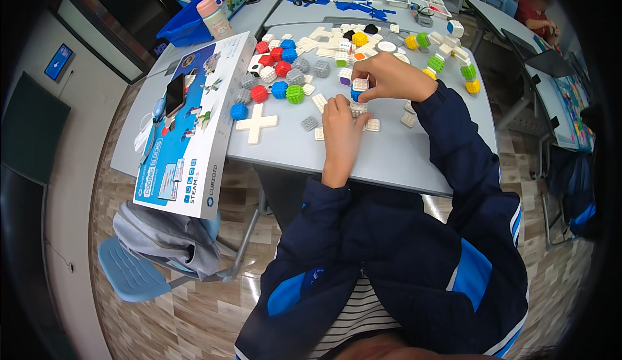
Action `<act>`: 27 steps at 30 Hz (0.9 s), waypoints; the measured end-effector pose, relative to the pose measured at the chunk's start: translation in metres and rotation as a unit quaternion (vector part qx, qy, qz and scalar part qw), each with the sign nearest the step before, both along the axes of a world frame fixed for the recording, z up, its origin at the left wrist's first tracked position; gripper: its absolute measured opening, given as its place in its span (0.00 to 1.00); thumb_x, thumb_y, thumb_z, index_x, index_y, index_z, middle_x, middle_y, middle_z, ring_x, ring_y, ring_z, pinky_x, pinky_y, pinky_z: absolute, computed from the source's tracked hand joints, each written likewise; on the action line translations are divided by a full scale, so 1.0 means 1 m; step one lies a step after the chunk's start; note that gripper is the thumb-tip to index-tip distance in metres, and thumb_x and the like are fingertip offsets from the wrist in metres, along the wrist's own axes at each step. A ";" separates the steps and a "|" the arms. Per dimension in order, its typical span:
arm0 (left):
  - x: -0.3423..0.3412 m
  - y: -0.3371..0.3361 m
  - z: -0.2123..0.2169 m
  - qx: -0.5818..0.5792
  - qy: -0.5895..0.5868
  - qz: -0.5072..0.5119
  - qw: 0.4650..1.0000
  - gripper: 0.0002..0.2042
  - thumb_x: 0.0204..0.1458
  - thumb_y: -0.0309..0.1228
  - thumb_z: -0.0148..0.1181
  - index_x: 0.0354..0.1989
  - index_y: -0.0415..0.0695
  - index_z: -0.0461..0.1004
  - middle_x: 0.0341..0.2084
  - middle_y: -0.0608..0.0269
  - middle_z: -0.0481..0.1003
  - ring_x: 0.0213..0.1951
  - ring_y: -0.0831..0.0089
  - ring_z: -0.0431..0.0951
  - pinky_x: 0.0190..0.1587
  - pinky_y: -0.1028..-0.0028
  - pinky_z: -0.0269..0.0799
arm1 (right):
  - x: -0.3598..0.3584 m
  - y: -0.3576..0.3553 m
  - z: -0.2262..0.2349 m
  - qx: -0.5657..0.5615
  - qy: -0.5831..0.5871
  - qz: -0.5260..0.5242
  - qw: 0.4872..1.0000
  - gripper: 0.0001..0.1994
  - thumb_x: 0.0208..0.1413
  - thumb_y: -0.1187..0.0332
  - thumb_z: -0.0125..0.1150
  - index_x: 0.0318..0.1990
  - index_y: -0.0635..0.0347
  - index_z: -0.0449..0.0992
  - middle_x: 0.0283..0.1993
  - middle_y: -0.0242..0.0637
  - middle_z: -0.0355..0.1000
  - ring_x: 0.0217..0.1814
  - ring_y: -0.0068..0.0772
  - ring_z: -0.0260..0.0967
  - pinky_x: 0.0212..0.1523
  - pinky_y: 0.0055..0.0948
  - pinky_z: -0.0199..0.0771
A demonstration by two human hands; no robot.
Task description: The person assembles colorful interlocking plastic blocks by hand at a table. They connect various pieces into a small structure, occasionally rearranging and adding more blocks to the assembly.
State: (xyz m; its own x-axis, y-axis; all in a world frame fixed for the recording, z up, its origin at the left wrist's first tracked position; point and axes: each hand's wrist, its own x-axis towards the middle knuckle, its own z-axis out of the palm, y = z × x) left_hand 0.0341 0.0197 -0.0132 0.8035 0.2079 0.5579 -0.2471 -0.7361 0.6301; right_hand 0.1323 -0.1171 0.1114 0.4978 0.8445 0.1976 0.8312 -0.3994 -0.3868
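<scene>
Classroom desk (389, 159), mid-area: right hand (389, 78) fingers clamped on blue-white cube (358, 88), directly above left hand (341, 130), whose fingers press white plate (357, 108).

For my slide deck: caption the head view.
Right hand holds a blue-and-white cube above the grey table; left hand rests beside it.

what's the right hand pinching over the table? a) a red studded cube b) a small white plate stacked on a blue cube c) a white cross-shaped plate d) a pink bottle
b: the right hand pinches a small white plate on a blue cube just above the grey table, while the white cross-shaped plate lies untouched to the left and the left hand rests beside it.
</scene>
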 end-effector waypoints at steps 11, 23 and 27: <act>-0.001 -0.001 0.001 0.002 -0.005 0.000 1.000 0.22 0.44 0.31 0.75 0.39 0.36 0.67 0.37 0.46 0.69 0.42 0.47 0.70 0.46 0.54 0.66 | 0.000 0.003 -0.006 0.000 -0.002 0.008 1.000 0.21 0.42 0.63 0.79 0.41 0.65 0.79 0.33 0.47 0.79 0.36 0.45 0.78 0.38 0.36 0.76; -0.002 -0.001 0.002 0.002 -0.015 -0.002 1.000 0.20 0.46 0.30 0.74 0.39 0.35 0.66 0.36 0.46 0.68 0.42 0.46 0.69 0.45 0.55 0.65 | -0.003 0.005 -0.008 -0.002 0.000 -0.013 1.000 0.21 0.38 0.66 0.80 0.40 0.66 0.79 0.33 0.48 0.78 0.37 0.48 0.77 0.39 0.38 0.75; -0.005 -0.001 0.000 -0.010 0.002 -0.006 1.000 0.21 0.46 0.29 0.74 0.41 0.35 0.67 0.37 0.46 0.69 0.43 0.46 0.69 0.47 0.55 0.65 | -0.003 0.005 -0.013 0.018 -0.018 -0.016 1.000 0.21 0.37 0.66 0.80 0.39 0.67 0.79 0.33 0.48 0.78 0.37 0.49 0.77 0.40 0.38 0.75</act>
State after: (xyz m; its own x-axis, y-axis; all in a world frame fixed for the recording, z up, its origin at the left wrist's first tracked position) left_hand 0.0293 0.0189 -0.0129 0.8081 0.2092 0.5507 -0.2535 -0.7203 0.6457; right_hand 0.1293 -0.1122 0.0983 0.5162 0.8204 0.2457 0.8318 -0.4119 -0.3722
